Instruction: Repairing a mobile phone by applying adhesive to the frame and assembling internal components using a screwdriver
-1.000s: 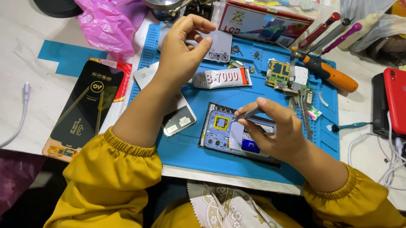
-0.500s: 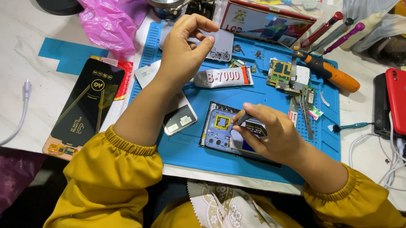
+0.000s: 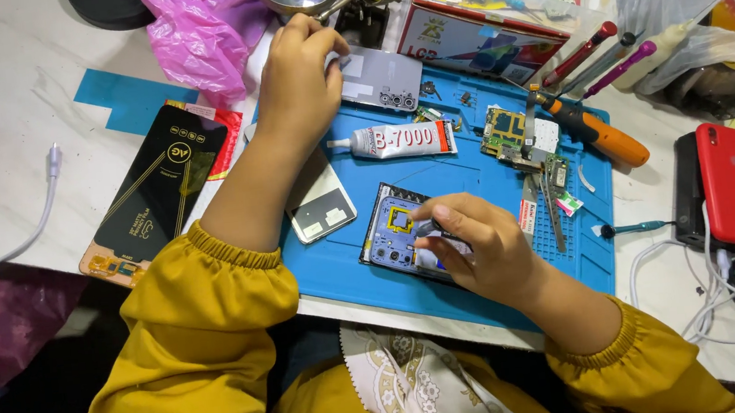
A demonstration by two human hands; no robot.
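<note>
An opened phone body [image 3: 393,231] with a blue inner frame lies on the blue work mat [image 3: 465,178]. My right hand [image 3: 477,254] rests on its right half, fingertips pressed down on it and covering that part. My left hand [image 3: 298,68] reaches to the far side of the mat and pinches the left edge of a grey phone back cover [image 3: 386,77] with camera holes. A white glue tube [image 3: 397,141] lies between the two hands. A small rectangular phone part [image 3: 320,204] sits under my left forearm.
Circuit boards [image 3: 519,131], an orange-handled screwdriver [image 3: 596,132] and tweezers [image 3: 555,214] lie on the mat's right side. A red phone [image 3: 734,186] with cables is at the right, a black flat package [image 3: 157,197] and pink bag [image 3: 194,29] at the left, tool boxes at the back.
My right hand has slid left and lower onto the opened phone, and the thin tool it held a second ago is no longer visible. My left hand stays at the grey cover.
</note>
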